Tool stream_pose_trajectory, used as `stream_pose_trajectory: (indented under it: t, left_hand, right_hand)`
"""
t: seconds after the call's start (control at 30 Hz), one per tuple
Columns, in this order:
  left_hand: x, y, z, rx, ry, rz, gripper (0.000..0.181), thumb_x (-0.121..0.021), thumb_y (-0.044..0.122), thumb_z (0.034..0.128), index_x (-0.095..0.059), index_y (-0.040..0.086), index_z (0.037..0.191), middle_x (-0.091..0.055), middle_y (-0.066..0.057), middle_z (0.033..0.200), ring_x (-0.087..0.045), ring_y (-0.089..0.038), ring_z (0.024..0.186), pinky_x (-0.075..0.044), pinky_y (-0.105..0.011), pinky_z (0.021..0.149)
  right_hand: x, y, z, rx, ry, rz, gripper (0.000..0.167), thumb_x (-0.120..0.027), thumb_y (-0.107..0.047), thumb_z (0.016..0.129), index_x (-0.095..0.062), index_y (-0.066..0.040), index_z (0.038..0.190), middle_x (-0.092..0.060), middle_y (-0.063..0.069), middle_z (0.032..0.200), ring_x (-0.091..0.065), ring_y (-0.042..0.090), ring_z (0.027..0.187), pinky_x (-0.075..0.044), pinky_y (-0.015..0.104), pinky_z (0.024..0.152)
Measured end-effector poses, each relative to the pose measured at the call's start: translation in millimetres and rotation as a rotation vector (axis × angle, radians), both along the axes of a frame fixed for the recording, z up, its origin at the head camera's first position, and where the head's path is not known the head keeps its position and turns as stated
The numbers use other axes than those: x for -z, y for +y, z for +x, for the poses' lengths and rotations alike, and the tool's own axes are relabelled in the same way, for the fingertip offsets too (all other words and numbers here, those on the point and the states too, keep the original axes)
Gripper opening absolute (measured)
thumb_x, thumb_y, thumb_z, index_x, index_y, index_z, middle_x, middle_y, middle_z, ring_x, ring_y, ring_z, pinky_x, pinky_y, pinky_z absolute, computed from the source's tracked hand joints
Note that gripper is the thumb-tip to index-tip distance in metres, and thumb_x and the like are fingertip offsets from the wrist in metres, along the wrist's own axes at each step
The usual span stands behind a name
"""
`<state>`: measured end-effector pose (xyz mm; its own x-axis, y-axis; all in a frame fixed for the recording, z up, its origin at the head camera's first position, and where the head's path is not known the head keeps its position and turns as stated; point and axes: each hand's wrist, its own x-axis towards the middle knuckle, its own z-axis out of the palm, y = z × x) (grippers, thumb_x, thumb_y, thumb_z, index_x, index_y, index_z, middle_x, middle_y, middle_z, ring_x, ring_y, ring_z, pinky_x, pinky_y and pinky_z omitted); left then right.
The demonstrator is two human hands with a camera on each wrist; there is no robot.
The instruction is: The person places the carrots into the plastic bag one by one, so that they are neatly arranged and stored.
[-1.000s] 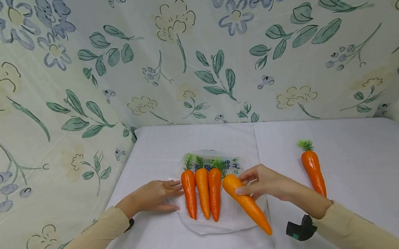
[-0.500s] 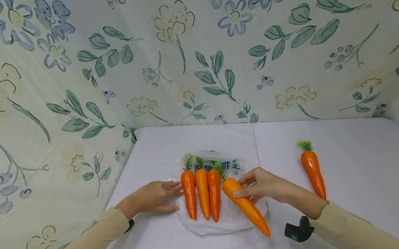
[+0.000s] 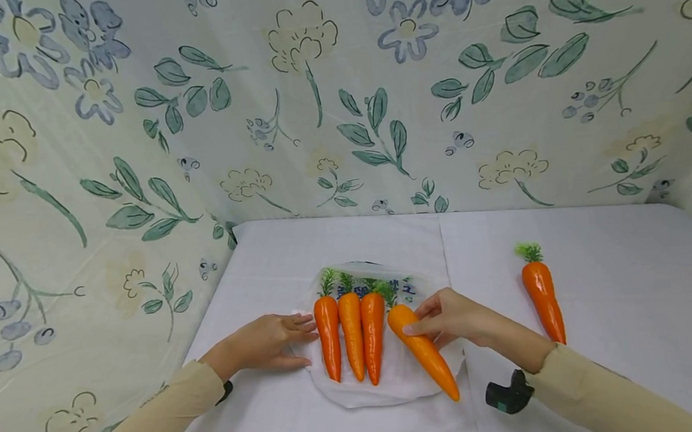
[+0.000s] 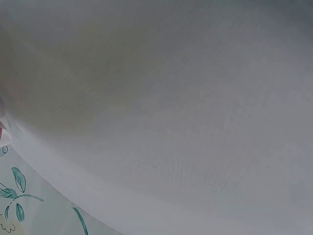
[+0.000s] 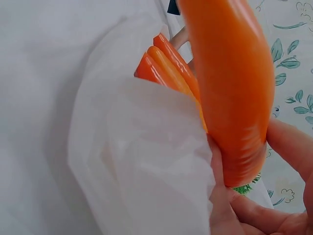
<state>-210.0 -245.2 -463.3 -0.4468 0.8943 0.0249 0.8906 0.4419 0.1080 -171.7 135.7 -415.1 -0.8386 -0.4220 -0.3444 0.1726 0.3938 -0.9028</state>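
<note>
My right hand [image 3: 452,317] pinches an orange carrot [image 3: 425,354] between thumb and fingers near its leafy end; it slants, tip toward the lower right. In the right wrist view this carrot [image 5: 232,88] fills much of the picture above a white plastic bag [image 5: 142,156]. On the bag [image 3: 363,396], which carries blue print at its far end, three carrots lie side by side: a left one [image 3: 329,339], a middle one [image 3: 352,337] and a right one [image 3: 374,338]. My left hand [image 3: 267,342] rests at the bag's left edge, fingers extended. The left wrist view shows mostly white cloth.
Another carrot [image 3: 543,301] with green leaves lies to the right on the white table [image 3: 629,300], its tip next to my right forearm. A floral curtain [image 3: 310,108] hangs behind the table and along the left side.
My right hand has shifted slightly left, and the held carrot's tip has swung a little up and to the left. The left hand and the three carrots stay put.
</note>
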Motion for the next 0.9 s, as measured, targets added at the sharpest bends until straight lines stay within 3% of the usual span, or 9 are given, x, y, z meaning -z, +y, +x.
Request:
stream_pose_trajectory:
  t: [0.57,0.9]
  left_hand:
    - [-0.3,-0.3,2.1,0.018,0.011,0.025,0.05,-0.064,0.047,0.0948,-0.068,0.012,0.13,-0.064,-0.007,0.132,-0.06,-0.025,0.123,-0.052,-0.041,0.097]
    - [0.4,-0.7,1.1,0.014,0.014,0.015,0.051,-0.063,0.049,0.095,-0.067,0.013,0.131,-0.063,-0.005,0.133,-0.059,-0.024,0.124,-0.051,-0.04,0.098]
  right_hand:
    - [9.5,-9.7,-11.3,0.108,-0.014,0.019,0.047,-0.079,-0.022,0.086,-0.064,0.013,0.114,-0.068,0.012,0.089,-0.067,0.02,0.069,-0.062,0.036,0.066]
    - [11.9,-18.9,-18.6,0.163,0.019,0.044,0.041,-0.08,-0.018,0.086,-0.065,0.015,0.106,-0.071,0.013,0.083,-0.071,0.024,0.07,-0.061,0.036,0.064]
